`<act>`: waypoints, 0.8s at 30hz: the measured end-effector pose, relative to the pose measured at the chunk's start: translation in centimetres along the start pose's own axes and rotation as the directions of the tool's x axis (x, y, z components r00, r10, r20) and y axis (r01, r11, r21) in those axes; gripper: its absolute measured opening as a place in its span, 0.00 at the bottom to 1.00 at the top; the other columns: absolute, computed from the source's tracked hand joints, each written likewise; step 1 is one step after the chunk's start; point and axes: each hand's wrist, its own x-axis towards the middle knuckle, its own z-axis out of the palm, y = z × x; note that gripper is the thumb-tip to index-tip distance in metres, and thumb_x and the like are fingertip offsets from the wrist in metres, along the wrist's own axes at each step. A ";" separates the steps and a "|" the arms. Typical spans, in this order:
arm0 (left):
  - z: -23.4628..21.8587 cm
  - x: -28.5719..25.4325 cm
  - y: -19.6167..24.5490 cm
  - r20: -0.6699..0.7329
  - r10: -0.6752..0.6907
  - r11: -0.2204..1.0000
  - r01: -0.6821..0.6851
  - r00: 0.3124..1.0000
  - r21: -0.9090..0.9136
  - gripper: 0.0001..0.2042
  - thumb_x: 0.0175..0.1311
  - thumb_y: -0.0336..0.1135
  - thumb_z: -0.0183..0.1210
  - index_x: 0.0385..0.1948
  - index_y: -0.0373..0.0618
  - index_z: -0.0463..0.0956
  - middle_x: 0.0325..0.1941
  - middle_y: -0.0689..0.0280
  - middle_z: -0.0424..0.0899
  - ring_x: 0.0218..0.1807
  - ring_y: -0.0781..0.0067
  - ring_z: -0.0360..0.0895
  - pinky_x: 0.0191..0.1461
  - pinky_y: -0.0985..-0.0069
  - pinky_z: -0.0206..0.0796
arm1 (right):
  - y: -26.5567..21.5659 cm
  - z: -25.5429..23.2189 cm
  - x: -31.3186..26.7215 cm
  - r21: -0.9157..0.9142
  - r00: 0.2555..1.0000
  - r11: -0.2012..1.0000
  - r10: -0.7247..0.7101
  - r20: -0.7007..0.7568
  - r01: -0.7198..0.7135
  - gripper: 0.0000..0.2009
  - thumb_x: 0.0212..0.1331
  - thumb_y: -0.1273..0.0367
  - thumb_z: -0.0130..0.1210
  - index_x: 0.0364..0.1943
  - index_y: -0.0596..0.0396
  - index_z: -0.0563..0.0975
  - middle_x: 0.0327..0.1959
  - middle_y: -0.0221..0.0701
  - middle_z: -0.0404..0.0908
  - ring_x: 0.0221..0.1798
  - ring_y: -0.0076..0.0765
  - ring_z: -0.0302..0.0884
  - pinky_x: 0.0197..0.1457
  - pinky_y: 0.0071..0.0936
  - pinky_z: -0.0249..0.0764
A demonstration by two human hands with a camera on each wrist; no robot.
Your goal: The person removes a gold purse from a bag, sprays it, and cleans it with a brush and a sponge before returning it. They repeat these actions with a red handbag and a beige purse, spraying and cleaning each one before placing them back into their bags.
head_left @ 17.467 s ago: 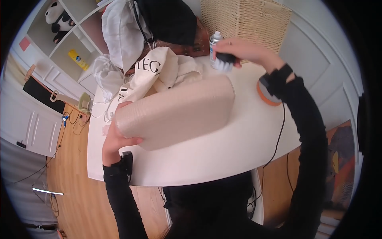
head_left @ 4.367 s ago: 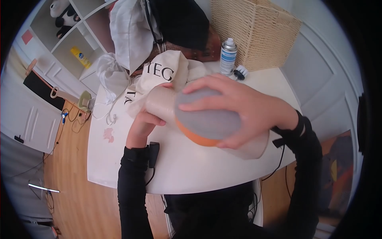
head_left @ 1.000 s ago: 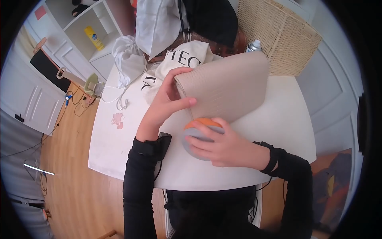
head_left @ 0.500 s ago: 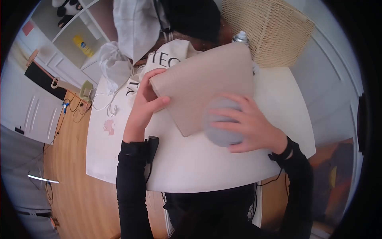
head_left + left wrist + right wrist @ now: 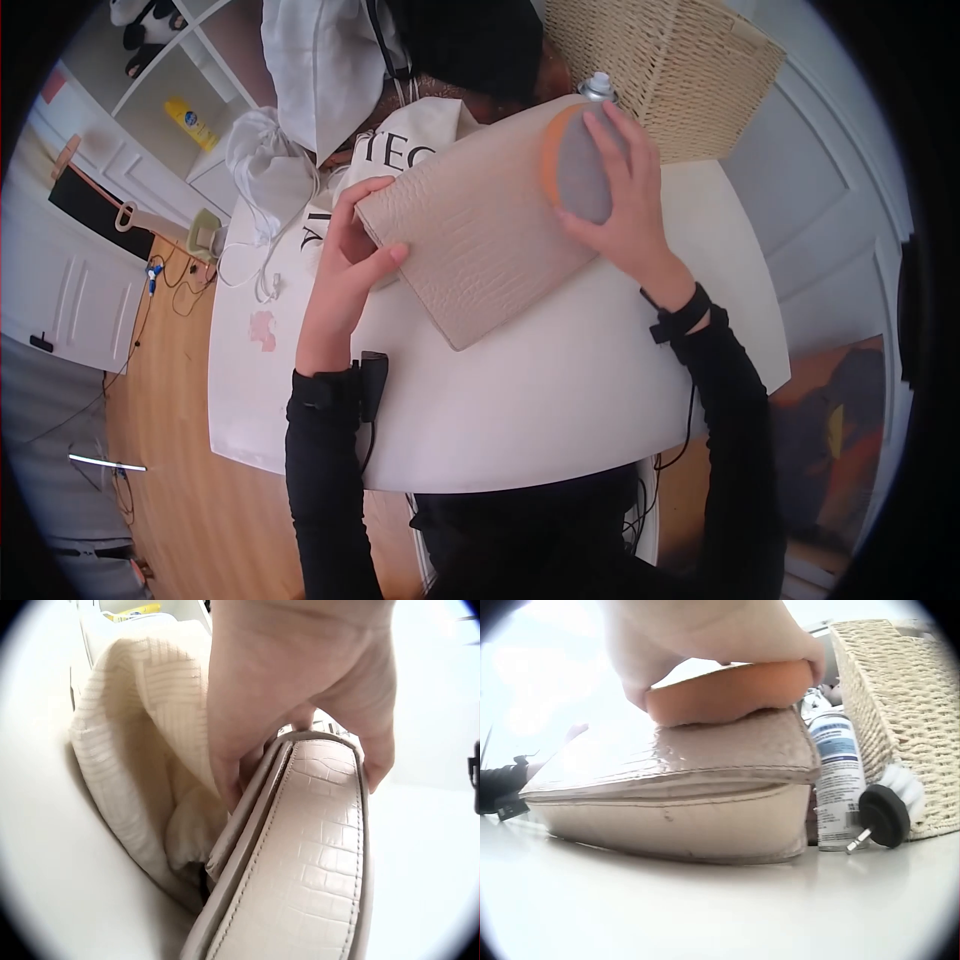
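A beige crocodile-embossed leather handbag [image 5: 465, 235] is tilted over the white table in the head view. My left hand [image 5: 345, 275] grips its left end, thumb on the front face and fingers behind. The left wrist view shows that hand [image 5: 300, 675] over the stitched side panel of the handbag [image 5: 300, 840]. My right hand [image 5: 635, 205] holds a round polishing pad [image 5: 585, 165], grey-backed with an orange foam rim, at the handbag's upper right. In the right wrist view the orange foam of the pad [image 5: 731, 694] presses on the handbag's glossy top face [image 5: 690, 754].
Behind the handbag stand a spray can [image 5: 838, 780] and a wicker basket [image 5: 907, 712], with a black-based white-bristle brush [image 5: 885, 814] lying beside them. A lettered cream cloth bag [image 5: 410, 140] and a white drawstring pouch [image 5: 265, 165] lie at the back left of the table [image 5: 480, 420].
Over the last second the pad moved from the handbag's lower edge up to its upper right, and the handbag's front face tilted upward. Long before, my right hand held the brush.
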 end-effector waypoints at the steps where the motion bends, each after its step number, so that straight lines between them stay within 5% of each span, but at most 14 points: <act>1: 0.0 -0.1 0.0 0.001 0.004 1.000 -0.004 1.000 0.007 0.32 0.54 0.31 0.66 0.63 0.48 0.64 0.58 0.65 0.72 0.63 0.69 0.68 0.68 0.70 0.56 | -0.5 0.2 -0.2 -0.002 1.000 1.000 -0.018 0.023 0.018 0.49 0.32 0.57 0.71 0.70 0.37 0.64 0.76 0.33 0.52 0.75 0.58 0.47 0.69 0.60 0.52; 3: 0.0 -0.1 0.0 0.000 0.004 1.000 -0.004 1.000 0.003 0.32 0.53 0.31 0.67 0.63 0.47 0.63 0.59 0.65 0.72 0.63 0.70 0.67 0.68 0.70 0.56 | -3.4 0.6 -1.8 -0.005 0.997 0.999 -0.045 0.062 0.046 0.49 0.32 0.57 0.71 0.70 0.36 0.64 0.76 0.33 0.52 0.75 0.57 0.47 0.69 0.61 0.52; 4: -0.1 0.0 -0.1 -0.001 -0.002 1.000 0.002 1.000 -0.010 0.33 0.53 0.31 0.67 0.63 0.47 0.63 0.59 0.65 0.72 0.63 0.70 0.67 0.68 0.70 0.56 | -5.1 0.1 -2.7 0.040 0.965 0.991 -0.135 0.224 0.129 0.48 0.33 0.58 0.70 0.69 0.35 0.64 0.76 0.33 0.53 0.75 0.56 0.47 0.70 0.60 0.52; 5: -0.1 0.0 -0.2 -0.003 -0.010 1.000 0.010 1.000 -0.022 0.33 0.53 0.31 0.67 0.63 0.47 0.63 0.59 0.65 0.72 0.64 0.70 0.67 0.68 0.70 0.56 | -6.6 -0.5 -3.3 0.100 0.899 0.975 -0.223 0.376 0.200 0.47 0.33 0.58 0.70 0.69 0.34 0.65 0.75 0.33 0.53 0.75 0.56 0.48 0.70 0.60 0.52; 8: -0.2 0.1 -0.3 -0.009 -0.010 1.000 0.009 1.000 -0.028 0.33 0.53 0.32 0.67 0.63 0.47 0.63 0.59 0.65 0.72 0.64 0.70 0.67 0.69 0.70 0.56 | -8.3 -1.6 -3.5 0.321 0.686 0.843 -0.538 0.490 0.432 0.46 0.33 0.59 0.70 0.68 0.32 0.66 0.74 0.33 0.55 0.75 0.53 0.50 0.71 0.60 0.52; 11: -0.2 0.0 -0.3 0.002 -0.007 1.000 0.007 1.000 -0.019 0.33 0.53 0.32 0.67 0.63 0.47 0.63 0.60 0.66 0.71 0.64 0.69 0.67 0.69 0.71 0.55 | -5.2 -2.6 -2.6 0.297 0.698 0.854 -0.520 0.492 0.427 0.46 0.27 0.60 0.71 0.64 0.36 0.70 0.70 0.36 0.62 0.73 0.56 0.52 0.71 0.57 0.53; 14: -0.3 0.0 -0.4 -0.006 -0.004 1.000 0.004 1.000 -0.008 0.33 0.53 0.32 0.67 0.63 0.47 0.63 0.60 0.66 0.71 0.64 0.69 0.66 0.70 0.70 0.54 | -1.3 -4.8 -2.5 0.031 0.842 0.966 -0.238 0.484 0.255 0.46 0.27 0.64 0.72 0.64 0.39 0.70 0.69 0.37 0.62 0.72 0.54 0.55 0.71 0.53 0.55; 17: -0.4 0.1 -0.5 -0.019 -0.021 0.999 0.020 1.000 -0.036 0.33 0.53 0.32 0.67 0.63 0.47 0.63 0.60 0.66 0.71 0.65 0.69 0.65 0.70 0.70 0.53 | 2.5 -6.1 -2.2 -0.082 0.944 0.995 0.084 0.318 -0.061 0.46 0.31 0.64 0.72 0.66 0.40 0.67 0.69 0.35 0.62 0.72 0.52 0.55 0.71 0.49 0.57; 20: -0.3 -0.1 -0.3 -0.007 -0.035 0.998 0.035 0.999 -0.052 0.33 0.53 0.32 0.67 0.63 0.48 0.63 0.60 0.66 0.71 0.65 0.69 0.65 0.70 0.70 0.54 | 5.0 -7.2 -2.7 -0.130 0.922 0.964 0.261 0.287 -0.233 0.45 0.33 0.63 0.73 0.66 0.45 0.67 0.69 0.38 0.62 0.70 0.53 0.58 0.70 0.47 0.58; 24: 0.2 -0.5 0.7 0.044 -0.033 0.999 0.034 0.999 -0.034 0.35 0.49 0.31 0.69 0.63 0.47 0.64 0.60 0.67 0.71 0.65 0.70 0.66 0.70 0.69 0.55 | 6.4 -6.7 -4.0 -0.174 0.887 0.946 0.317 0.337 -0.272 0.43 0.37 0.61 0.73 0.65 0.48 0.67 0.69 0.41 0.61 0.70 0.53 0.59 0.70 0.48 0.59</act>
